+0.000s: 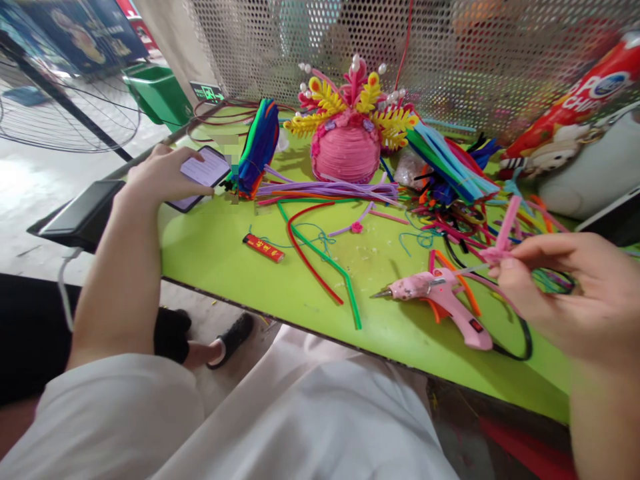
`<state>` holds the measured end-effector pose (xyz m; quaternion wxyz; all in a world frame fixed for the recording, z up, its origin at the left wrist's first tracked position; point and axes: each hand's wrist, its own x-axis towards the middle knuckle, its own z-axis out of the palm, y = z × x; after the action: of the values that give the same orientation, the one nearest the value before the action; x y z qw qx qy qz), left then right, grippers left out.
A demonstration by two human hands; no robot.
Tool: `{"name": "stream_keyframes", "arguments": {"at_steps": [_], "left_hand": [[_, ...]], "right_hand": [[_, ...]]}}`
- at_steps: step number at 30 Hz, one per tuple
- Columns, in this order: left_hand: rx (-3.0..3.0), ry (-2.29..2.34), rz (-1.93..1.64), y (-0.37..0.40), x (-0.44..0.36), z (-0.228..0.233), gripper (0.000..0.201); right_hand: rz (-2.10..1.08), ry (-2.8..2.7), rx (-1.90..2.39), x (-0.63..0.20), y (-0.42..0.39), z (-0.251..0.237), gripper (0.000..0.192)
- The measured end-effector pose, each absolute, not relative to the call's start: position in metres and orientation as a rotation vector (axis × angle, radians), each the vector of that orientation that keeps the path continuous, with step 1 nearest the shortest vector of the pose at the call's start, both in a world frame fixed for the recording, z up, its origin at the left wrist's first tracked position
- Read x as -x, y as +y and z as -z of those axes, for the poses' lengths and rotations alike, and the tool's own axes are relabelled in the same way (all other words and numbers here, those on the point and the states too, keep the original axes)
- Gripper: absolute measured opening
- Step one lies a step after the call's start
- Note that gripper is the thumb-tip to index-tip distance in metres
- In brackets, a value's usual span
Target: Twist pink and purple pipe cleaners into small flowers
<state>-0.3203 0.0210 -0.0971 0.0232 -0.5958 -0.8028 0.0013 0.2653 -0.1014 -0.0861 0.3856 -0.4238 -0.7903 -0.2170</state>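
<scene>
My left hand (163, 170) is at the table's left edge, its fingers closed around a smartphone (207, 167) with a lit screen. To the right, my right hand (565, 280) pinches a small pink pipe cleaner piece (509, 220) whose strands stick upward. Just left of that hand a pink hot glue gun (450, 303) lies on its side, nozzle pointing left, a clear glue stick coming out of its back. A pink pipe-cleaner headdress (346, 150) with yellow sprigs and white beads stands at the back.
On the green table (220, 247) lie a red lighter (263, 248), a bent green pipe cleaner (330, 263) and a purple bundle (330, 192). A blue bundle (257, 150) stands left; loose pipe cleaners crowd the right. A black power bank (83, 210) and perforated metal panel (450, 67) border the table.
</scene>
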Motion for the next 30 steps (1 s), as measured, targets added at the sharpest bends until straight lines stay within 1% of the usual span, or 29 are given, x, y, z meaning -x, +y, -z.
{"name": "stream_keyframes", "arguments": {"at_steps": [18,23,25,30], "left_hand": [[1.838,-2.496,-0.062,0.0218,0.3181,0.0973,0.086],[1.832,-2.496,0.037,0.0197,0.3165,0.0976,0.103],[1.827,-2.494,0.042,0.0191,0.3163,0.0975,0.106],[1.84,-2.489,0.047,0.0182,0.3167,0.0981,0.098]], "right_hand": [[0.545,-2.013,1.099,-0.2662,-0.1019,0.0883,0.008],[0.543,-2.02,1.09,-0.2665,-0.1033,0.0876,0.01],[0.536,-2.016,1.094,-0.2663,-0.1033,0.0873,0.009],[0.544,-2.02,1.082,-0.2653,-0.1025,0.087,0.008]]}}
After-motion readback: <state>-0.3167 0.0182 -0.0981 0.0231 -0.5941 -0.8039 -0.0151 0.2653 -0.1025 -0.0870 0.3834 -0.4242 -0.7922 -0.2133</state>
